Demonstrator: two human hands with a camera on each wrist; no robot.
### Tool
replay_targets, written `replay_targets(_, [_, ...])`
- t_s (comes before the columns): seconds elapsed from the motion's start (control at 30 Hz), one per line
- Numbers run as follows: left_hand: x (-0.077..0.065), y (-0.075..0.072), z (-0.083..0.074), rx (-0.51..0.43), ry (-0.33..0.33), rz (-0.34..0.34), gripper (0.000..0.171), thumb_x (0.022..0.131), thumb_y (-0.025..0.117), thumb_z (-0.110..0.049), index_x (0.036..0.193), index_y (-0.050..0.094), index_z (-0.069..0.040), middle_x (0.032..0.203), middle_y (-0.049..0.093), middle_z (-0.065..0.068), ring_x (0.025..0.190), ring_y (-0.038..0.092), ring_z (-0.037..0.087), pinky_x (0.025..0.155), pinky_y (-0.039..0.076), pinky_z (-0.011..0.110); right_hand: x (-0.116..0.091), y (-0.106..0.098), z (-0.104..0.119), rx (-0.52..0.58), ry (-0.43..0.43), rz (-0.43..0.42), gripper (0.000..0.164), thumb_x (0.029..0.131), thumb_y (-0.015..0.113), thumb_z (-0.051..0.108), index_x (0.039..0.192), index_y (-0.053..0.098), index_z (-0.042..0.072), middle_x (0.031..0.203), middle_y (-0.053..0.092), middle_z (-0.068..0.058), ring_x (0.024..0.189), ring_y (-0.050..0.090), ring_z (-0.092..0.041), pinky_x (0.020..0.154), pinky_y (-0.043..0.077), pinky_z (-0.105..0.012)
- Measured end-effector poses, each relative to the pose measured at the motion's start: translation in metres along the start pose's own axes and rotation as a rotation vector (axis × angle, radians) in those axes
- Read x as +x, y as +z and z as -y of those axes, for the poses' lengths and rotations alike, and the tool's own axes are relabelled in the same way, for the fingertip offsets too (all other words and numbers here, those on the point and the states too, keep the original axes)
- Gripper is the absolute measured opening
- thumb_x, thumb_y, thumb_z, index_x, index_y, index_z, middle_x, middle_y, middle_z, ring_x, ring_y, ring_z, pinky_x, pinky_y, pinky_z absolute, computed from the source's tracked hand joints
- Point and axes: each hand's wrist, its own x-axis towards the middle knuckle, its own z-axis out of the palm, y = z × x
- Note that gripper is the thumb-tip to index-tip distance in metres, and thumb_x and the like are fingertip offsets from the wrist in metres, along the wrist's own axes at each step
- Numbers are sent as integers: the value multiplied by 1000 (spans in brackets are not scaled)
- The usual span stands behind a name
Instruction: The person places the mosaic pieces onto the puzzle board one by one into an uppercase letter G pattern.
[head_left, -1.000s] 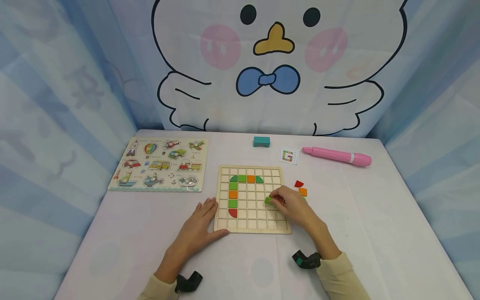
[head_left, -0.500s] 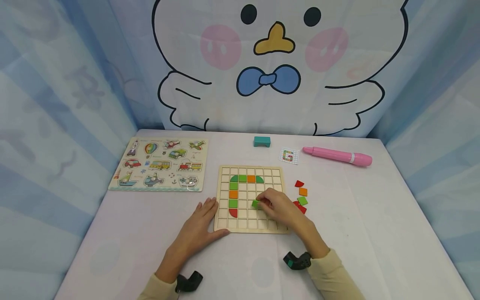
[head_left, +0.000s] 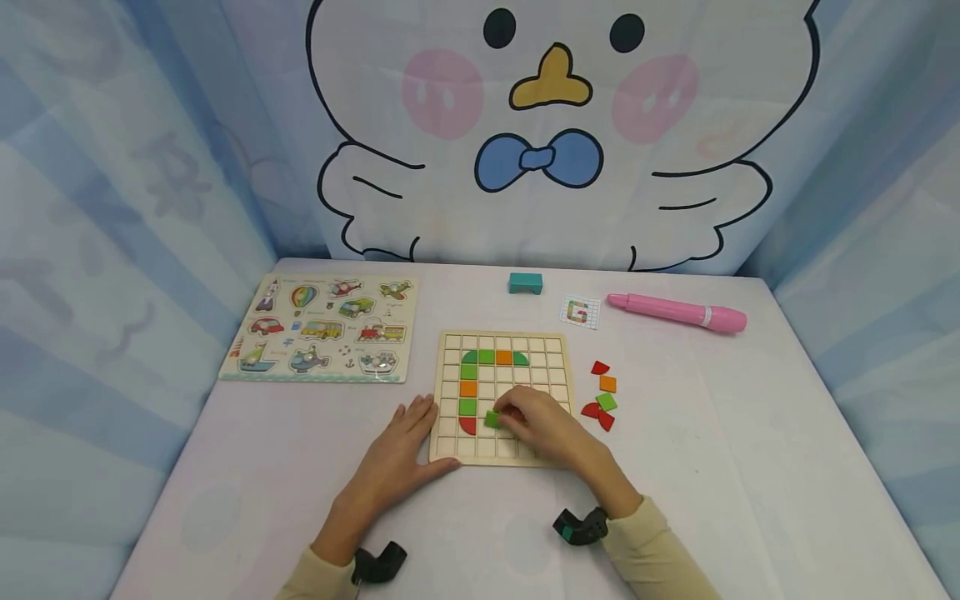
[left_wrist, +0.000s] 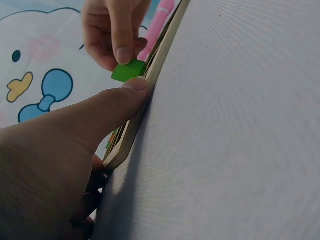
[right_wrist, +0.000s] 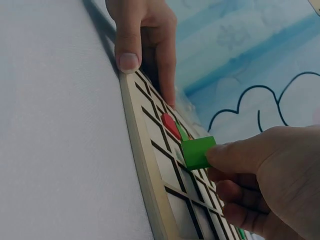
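Observation:
A wooden grid board (head_left: 555,450) lies on the table, with green, orange and red tiles set in its squares in a hooked line. Between thumb and fingers, my right hand (head_left: 540,421) pinches a green square tile (right_wrist: 198,152) over the lower part of the grid. Beside that tile, a red quarter-round tile (head_left: 468,426) sits in the board. At the board's lower left corner rests my left hand (head_left: 397,450). Its fingers lie straight along the left edge and its thumb (left_wrist: 135,84) touches the near edge.
Several loose red, orange and green tiles (head_left: 607,384) lie right of the board. Behind it are a teal block (head_left: 525,283), a small pattern card (head_left: 581,312) and a pink pen-shaped object (head_left: 675,311). A vehicle picture puzzle (head_left: 318,329) lies at the back left.
My right hand has carried the green tile leftward and nearer across the board, close to the red quarter-round tile. Loose tiles at the right have come into view. My left hand has stayed put.

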Motion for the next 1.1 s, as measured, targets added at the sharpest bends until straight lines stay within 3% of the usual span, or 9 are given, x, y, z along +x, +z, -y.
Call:
replay_targets(0.43, [-1,-1,0,1,13,-15,92,82,75,-58,149,45,-1,160,40,12,151,34,28,127,27,45,2,14,2,-57,-37,-7,13,95,69,20,106,71,13,98,67,5,83,55,-5,77,56,-22])
replay_targets(0.8, [0,-1,0,12,15,-8,93,83,74,-59,150,45,-2,160,40,12,151,34,28,127,26,45,2,19,1,-113,-39,5,26,91,74,29,112,74,13,99,62,5,85,51,-7,76,52,-21])
replay_targets(1.1, [1,-1,0,14,8,5,94,82,73,-60,150,43,-2,161,39,11,152,33,27,128,26,45,2,19,1,-122,-65,-8,27,91,75,29,112,74,12,99,63,4,84,52,-6,76,53,-22])
